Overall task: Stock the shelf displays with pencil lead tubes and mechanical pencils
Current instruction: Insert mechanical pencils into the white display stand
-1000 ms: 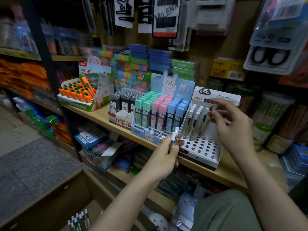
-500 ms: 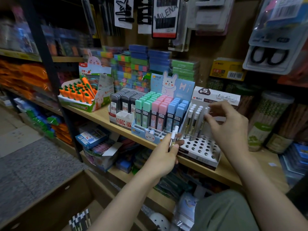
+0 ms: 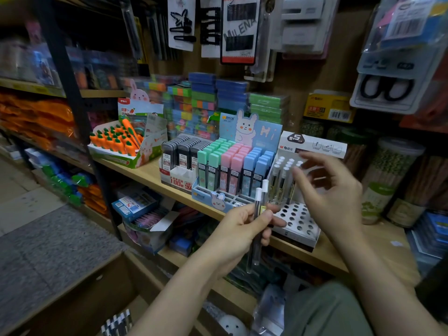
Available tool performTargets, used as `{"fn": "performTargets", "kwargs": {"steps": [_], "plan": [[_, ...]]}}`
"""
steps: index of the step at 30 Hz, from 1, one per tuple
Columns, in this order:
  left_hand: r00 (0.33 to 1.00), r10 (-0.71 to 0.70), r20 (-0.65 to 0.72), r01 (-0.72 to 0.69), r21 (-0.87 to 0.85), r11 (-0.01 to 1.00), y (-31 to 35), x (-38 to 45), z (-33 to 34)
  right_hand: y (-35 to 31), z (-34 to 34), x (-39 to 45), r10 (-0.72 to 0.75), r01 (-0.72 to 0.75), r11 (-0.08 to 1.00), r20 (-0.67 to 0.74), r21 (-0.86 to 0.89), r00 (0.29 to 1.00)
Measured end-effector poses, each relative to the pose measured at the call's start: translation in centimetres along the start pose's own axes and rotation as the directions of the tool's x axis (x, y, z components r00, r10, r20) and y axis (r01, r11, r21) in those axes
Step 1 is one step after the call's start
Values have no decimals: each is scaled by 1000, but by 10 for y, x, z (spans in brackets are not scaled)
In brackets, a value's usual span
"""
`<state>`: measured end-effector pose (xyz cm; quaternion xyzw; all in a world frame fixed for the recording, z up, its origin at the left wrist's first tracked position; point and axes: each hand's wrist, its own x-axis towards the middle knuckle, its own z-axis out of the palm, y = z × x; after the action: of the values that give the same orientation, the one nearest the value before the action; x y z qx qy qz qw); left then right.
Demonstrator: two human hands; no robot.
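lead tubes (image 3: pixel 257 214) upright, pinched – left hand (image 3: pixel 238 235)

2 hands: left hand (image 3: pixel 238 229) holds 2 clear tubes (image 3: pixel 257 224), right hand (image 3: pixel 332 197) holds nothing. 4 display boxes on the shelf (image 3: pixel 145 174): carrot box (image 3: pixel 121 156), dark tubes box (image 3: pixel 179 175), pastel box (image 3: pixel 218 197) w/ 3 colours (green, pink, blue), white rack (image 3: pixel 297 221). Approx. 9 white caps in the rack; exact no. hard to tell.
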<state>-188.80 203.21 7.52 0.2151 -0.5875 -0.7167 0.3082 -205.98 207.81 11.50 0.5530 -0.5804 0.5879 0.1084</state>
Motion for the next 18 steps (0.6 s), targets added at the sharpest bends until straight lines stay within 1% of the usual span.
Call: {"fn": "performTargets", "kwargs": {"steps": [2,3,4,5,6,7,9,11,12,13,15,18], "plan": [[1000,7,27,-8,24,1000,1,1,2,-8,2,-5,75,-115,972,193,206,978],[999,9,40,-11,43,999,2,1,3,-11,4,-7,86,-163,953,289,256,954],[999,10,52,-13,55,998,3,1,4,-12,6,-8,73,-178,944,349,277,934],[998,11,55,-15,57,998,3,2,5,-11,7,-9,57,-177,938,371,298,927],[999,10,42,-12,50,999,3,3,5,-10,7,-8,43,-168,930,357,327,933],[1000,9,8,-9,42,999,1,4,4,-9,5,-6,36,-154,919,312,364,949],[995,33,-96,-25,77,997,-1,6,0,-1,-2,-2,15,-73,919,150,387,989],[980,78,-181,-45,182,982,-2,4,-4,8,-9,2,-43,47,950,-19,308,999],[974,92,-207,-45,224,974,-3,2,-7,12,-11,3,-73,89,961,-72,261,995],[968,98,-230,-38,254,967,-5,1,-9,16,-12,4,-95,116,969,-100,220,990],[962,81,-259,-9,267,964,-9,0,-13,18,-10,5,-129,144,979,-107,147,986],[967,12,-254,33,172,984,-10,2,-10,19,-7,6,-159,165,984,-90,61,983]]}}
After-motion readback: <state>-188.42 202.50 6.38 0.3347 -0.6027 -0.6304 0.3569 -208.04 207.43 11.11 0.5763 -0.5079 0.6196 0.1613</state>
